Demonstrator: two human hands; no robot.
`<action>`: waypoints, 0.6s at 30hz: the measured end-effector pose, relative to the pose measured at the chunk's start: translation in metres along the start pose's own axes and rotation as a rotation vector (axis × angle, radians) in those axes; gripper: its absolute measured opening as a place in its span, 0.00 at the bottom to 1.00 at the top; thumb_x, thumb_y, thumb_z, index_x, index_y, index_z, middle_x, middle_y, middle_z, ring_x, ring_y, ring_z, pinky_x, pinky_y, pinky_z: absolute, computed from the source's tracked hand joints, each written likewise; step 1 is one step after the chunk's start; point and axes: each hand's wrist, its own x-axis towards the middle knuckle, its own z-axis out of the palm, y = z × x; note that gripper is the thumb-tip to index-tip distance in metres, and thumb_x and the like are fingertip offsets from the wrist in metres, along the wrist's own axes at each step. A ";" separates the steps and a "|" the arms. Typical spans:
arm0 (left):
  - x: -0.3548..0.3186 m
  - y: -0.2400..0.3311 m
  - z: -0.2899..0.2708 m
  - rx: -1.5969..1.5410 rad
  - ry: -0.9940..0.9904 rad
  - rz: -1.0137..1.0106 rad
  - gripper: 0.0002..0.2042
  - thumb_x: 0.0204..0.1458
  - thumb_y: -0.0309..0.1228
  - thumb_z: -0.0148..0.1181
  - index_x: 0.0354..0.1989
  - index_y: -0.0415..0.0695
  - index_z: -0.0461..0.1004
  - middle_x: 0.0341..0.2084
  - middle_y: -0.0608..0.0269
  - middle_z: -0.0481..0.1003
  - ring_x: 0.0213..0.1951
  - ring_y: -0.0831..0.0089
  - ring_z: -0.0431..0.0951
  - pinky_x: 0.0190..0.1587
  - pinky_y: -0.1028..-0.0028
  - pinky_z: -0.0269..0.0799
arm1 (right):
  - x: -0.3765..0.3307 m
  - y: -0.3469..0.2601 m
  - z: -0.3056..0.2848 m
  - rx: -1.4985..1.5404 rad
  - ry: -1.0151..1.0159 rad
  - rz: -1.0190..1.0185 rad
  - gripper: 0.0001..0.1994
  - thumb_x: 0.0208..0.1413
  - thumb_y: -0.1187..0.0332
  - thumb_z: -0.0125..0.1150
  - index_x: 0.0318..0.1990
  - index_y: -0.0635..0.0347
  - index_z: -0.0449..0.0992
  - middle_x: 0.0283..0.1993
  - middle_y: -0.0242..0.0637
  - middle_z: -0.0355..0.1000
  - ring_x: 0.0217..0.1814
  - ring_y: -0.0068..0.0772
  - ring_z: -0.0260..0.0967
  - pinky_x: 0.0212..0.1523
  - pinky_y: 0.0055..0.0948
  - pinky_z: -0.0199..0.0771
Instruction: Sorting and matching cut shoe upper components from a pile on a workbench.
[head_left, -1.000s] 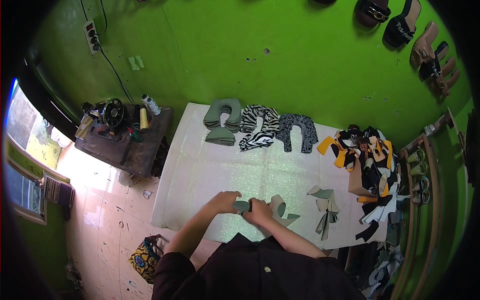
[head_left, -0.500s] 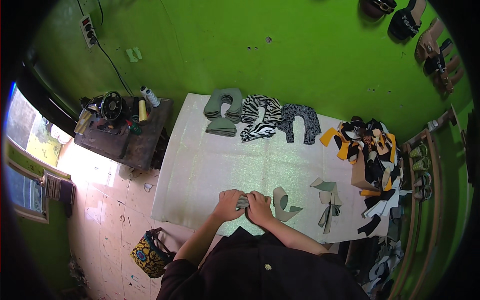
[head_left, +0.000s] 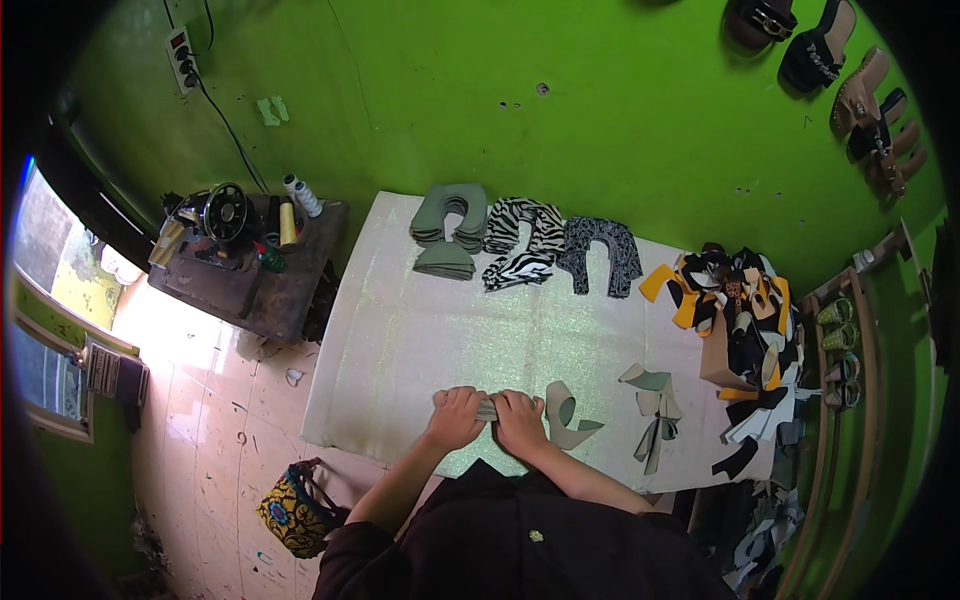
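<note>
At the near edge of the pale, shiny table covering (head_left: pixel 400 330), a small stack of grey-green cut pieces (head_left: pixel 486 409) is held between my two hands. My left hand (head_left: pixel 459 415) curls round its left end, and my right hand (head_left: pixel 518 420) grips the right end. The palms hide most of the stack. Just right of my right hand lies a loose curved grey-green piece (head_left: pixel 570 415). Further right is a loose cluster of grey-green offcuts (head_left: pixel 655 405). Along the far edge are stacked grey-green U-shaped pieces (head_left: pixel 440 225), zebra-striped pieces (head_left: pixel 522 235) and black patterned U-shaped pieces (head_left: pixel 602 255).
A box (head_left: pixel 722 355) overflowing with scraps (head_left: pixel 745 300) stands at the table's right. A sewing machine (head_left: pixel 215 225) and thread cones sit on a dark table at left. A patterned bag (head_left: pixel 292 510) is on the floor. Sandals (head_left: pixel 815 55) hang on the green wall.
My hands stay on the stack, which now shows less between them. The whole view has shifted slightly; the other pieces lie as before.
</note>
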 end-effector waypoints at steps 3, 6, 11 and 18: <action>-0.002 0.000 0.000 0.018 -0.039 -0.030 0.18 0.42 0.35 0.55 0.44 0.49 0.67 0.39 0.62 0.66 0.44 0.64 0.65 0.43 0.61 0.52 | -0.004 0.002 0.007 -0.018 0.007 -0.003 0.22 0.41 0.73 0.54 0.48 0.53 0.67 0.46 0.35 0.63 0.51 0.37 0.60 0.48 0.46 0.51; 0.008 -0.004 -0.009 -0.089 -0.006 -0.056 0.17 0.40 0.33 0.56 0.42 0.49 0.68 0.38 0.62 0.68 0.44 0.64 0.67 0.45 0.61 0.52 | 0.004 0.007 0.005 0.124 -0.049 0.045 0.20 0.44 0.70 0.54 0.49 0.53 0.66 0.43 0.35 0.65 0.47 0.36 0.63 0.47 0.44 0.52; 0.036 -0.056 -0.037 -0.691 -0.063 -0.371 0.15 0.42 0.28 0.59 0.41 0.43 0.68 0.33 0.56 0.72 0.34 0.65 0.74 0.40 0.68 0.65 | 0.053 0.002 -0.025 0.744 -0.227 0.495 0.16 0.50 0.55 0.58 0.40 0.56 0.75 0.37 0.37 0.74 0.42 0.31 0.69 0.51 0.38 0.49; 0.138 -0.102 -0.095 -0.816 -0.098 -0.379 0.29 0.44 0.26 0.62 0.55 0.41 0.56 0.32 0.58 0.70 0.38 0.72 0.72 0.40 0.74 0.67 | 0.160 0.031 -0.026 0.421 -0.065 0.327 0.20 0.49 0.48 0.54 0.40 0.54 0.76 0.42 0.34 0.69 0.50 0.36 0.60 0.47 0.41 0.48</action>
